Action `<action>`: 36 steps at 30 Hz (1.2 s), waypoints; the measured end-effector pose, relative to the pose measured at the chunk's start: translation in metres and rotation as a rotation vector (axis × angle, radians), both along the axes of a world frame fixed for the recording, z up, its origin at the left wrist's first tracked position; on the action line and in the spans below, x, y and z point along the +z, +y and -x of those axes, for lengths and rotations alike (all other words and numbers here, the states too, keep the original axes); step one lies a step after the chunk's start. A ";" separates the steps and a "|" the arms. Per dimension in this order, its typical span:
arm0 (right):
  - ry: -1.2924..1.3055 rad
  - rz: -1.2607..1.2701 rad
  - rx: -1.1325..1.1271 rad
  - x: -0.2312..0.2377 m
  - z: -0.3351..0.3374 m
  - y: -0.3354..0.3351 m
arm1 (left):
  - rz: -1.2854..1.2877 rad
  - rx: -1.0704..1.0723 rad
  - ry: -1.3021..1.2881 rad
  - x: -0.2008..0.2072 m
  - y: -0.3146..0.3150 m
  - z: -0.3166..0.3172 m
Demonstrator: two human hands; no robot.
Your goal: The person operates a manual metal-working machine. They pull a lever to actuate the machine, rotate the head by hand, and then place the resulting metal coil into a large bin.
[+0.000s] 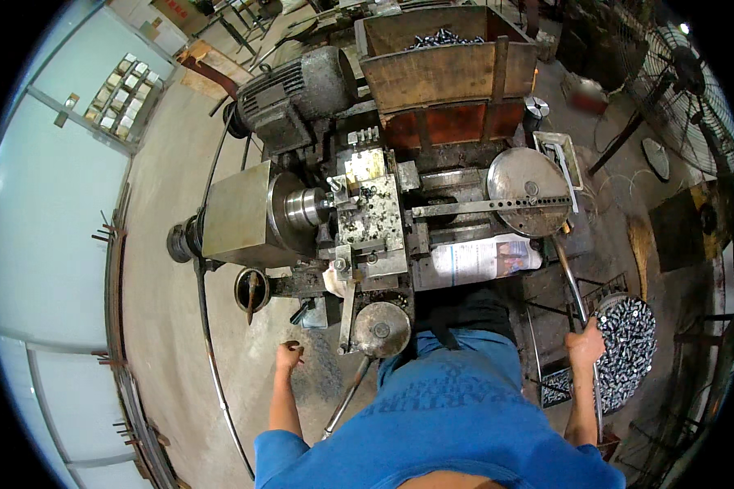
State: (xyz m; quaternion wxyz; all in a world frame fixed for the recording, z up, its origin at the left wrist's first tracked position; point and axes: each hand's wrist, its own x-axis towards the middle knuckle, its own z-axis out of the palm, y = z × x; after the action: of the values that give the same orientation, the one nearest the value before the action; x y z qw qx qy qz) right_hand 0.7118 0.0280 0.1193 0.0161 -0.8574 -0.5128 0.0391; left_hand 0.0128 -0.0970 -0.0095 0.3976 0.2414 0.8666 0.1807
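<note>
My right hand [585, 345] is wrapped round a long metal lever [569, 275] that runs down from beneath a round disc [518, 183] on the machine's right side. My left hand [289, 356] hangs in the air left of a smaller round disc [383, 330], its fingers curled; whatever they may hold is too small to make out. Before me stands an oily lathe-like machine. Its shiny spindle nose [305, 209] faces a tool slide [375, 216] with clamped tool blocks. Beside the lever, a round container is heaped with small metal parts [625, 346].
A wooden bin [444, 81] with metal parts stands behind the machine, near a motor [302, 85]. A pot with a brush [253, 292] sits left of the slide. A second lever [347, 399] slants near my left side. A caged fan [685, 73] stands far right.
</note>
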 end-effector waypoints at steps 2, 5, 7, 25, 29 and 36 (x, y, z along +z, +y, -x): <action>-0.030 -0.010 -0.008 -0.003 -0.002 -0.001 | -0.024 -0.012 0.012 0.003 0.013 -0.004; 0.020 0.003 0.017 0.000 -0.002 0.000 | -0.023 -0.004 0.018 0.006 0.012 -0.005; -0.016 0.008 0.005 0.001 -0.010 0.009 | -0.031 0.003 -0.039 0.010 0.011 -0.005; -0.226 -0.426 0.276 -0.008 -0.024 0.161 | 0.052 -0.180 0.863 -0.031 0.097 -0.043; -0.052 -0.555 0.368 0.010 -0.005 0.136 | -0.076 -0.117 0.776 -0.070 0.093 -0.052; 0.363 -0.694 0.721 0.096 0.090 0.173 | 0.000 -0.482 0.731 -0.019 0.077 -0.018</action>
State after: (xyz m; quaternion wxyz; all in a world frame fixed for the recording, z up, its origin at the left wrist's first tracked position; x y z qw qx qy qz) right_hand 0.6221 0.2011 0.2151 0.3727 -0.5504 -0.7469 0.0178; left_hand 0.0305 -0.0202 -0.0285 0.0957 0.4847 0.8693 -0.0145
